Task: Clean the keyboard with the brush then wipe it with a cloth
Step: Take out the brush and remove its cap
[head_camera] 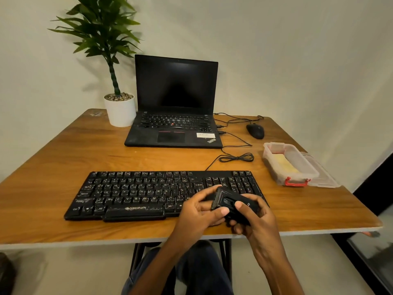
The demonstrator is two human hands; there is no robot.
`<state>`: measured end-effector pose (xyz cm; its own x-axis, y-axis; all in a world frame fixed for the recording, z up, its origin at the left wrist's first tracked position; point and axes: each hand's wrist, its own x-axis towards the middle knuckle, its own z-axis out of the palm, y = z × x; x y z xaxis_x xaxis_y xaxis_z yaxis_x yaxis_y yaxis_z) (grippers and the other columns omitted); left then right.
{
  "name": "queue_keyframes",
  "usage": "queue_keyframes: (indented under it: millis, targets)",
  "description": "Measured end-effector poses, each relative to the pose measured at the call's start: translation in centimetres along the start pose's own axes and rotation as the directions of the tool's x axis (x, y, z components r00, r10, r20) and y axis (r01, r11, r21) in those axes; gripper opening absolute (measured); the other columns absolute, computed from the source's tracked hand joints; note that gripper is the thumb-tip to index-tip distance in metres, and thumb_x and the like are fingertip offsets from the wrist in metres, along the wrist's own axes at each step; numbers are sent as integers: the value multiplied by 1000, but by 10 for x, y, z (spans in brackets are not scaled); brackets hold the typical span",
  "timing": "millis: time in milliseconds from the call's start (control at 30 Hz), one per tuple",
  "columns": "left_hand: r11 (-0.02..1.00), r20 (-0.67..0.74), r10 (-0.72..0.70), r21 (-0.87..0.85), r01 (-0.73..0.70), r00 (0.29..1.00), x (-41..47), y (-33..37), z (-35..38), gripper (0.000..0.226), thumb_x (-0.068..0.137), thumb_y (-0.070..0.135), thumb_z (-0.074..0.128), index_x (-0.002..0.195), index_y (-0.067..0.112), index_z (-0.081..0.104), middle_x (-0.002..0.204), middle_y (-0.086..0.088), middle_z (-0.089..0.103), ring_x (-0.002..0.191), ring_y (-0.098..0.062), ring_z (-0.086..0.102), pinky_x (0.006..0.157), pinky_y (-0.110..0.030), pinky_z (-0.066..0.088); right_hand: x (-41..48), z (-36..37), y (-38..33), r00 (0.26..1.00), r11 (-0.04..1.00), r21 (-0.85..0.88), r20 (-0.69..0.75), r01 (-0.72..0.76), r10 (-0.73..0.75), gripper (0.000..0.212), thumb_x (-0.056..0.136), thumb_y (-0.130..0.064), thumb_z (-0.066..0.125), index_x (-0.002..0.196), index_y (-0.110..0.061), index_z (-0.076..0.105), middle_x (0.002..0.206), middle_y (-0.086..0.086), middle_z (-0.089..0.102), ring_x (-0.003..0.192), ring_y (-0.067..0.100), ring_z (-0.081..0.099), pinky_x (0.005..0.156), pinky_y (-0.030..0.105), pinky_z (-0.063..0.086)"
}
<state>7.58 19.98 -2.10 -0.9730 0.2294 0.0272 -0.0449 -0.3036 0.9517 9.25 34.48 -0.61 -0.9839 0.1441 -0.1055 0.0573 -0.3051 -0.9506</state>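
A black, dusty keyboard [136, 193] lies across the near part of the wooden table [63, 154]. Over its right end both hands hold a small black brush tool [230, 202]. My right hand [253, 220] grips the tool's body from the right, thumb on top. My left hand [200, 209] holds its left end, with the thumb under it and the fingers curled over the top. A yellow cloth [285, 163] lies folded inside a clear plastic box [274, 155] at the right side of the table.
An open black laptop [174, 116] stands at the back middle, with a potted plant [119, 109] to its left and a black mouse [255, 130] to its right. Cables [236, 157] lie between laptop and keyboard. The box lid [325, 177] sits beside the box.
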Motion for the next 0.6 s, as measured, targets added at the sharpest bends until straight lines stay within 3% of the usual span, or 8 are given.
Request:
queue_keyframes:
  millis: [100,200,267,367,467,600]
  targets:
    - [999,13,5,36,-5,1000,0,-1,-2,62,63,18,75,120,24,53,95,-9,73,89,-23,70,69,-25,56,1,-1,0,1000,1000,-23,-2,-6,6,35,71,-7,72,102,-6,57,65,10,66,44,19,54,37,24,44]
    - [997,26,12,74,-14,1000,0,-2,-3,59,62,19,76,117,24,53,93,-8,73,88,-23,70,70,-27,57,2,-1,-3,1000,998,-61,7,-11,11,58,49,-21,86,98,-7,58,64,11,67,44,19,54,37,24,45]
    - [995,39,11,97,-15,999,0,-2,-3,59,62,19,77,116,23,54,93,-8,73,86,-23,71,71,-28,57,1,-2,-6,1000,994,-108,10,-10,11,65,39,-32,84,94,-8,58,65,12,67,44,20,55,37,24,44]
    - [991,66,21,133,-29,998,0,0,-4,55,63,12,78,113,20,55,92,-7,73,84,-22,71,71,-27,57,-1,-2,-8,1000,981,-194,8,-7,9,60,45,-24,90,92,-7,56,69,13,66,47,20,56,37,25,42]
    - [987,87,25,156,-38,996,0,1,-7,50,69,0,76,112,15,56,95,-6,72,89,-20,70,71,-25,55,-1,0,-8,1000,973,-229,-10,-4,2,50,51,-25,80,90,-9,54,70,12,65,47,20,56,37,25,40]
    - [987,89,28,158,-42,996,-1,2,-8,49,70,-3,75,112,13,56,95,-4,72,90,-19,69,72,-24,54,-2,2,-8,1000,965,-264,-24,-16,10,56,50,-27,88,90,-10,52,68,10,65,45,17,56,37,25,41]
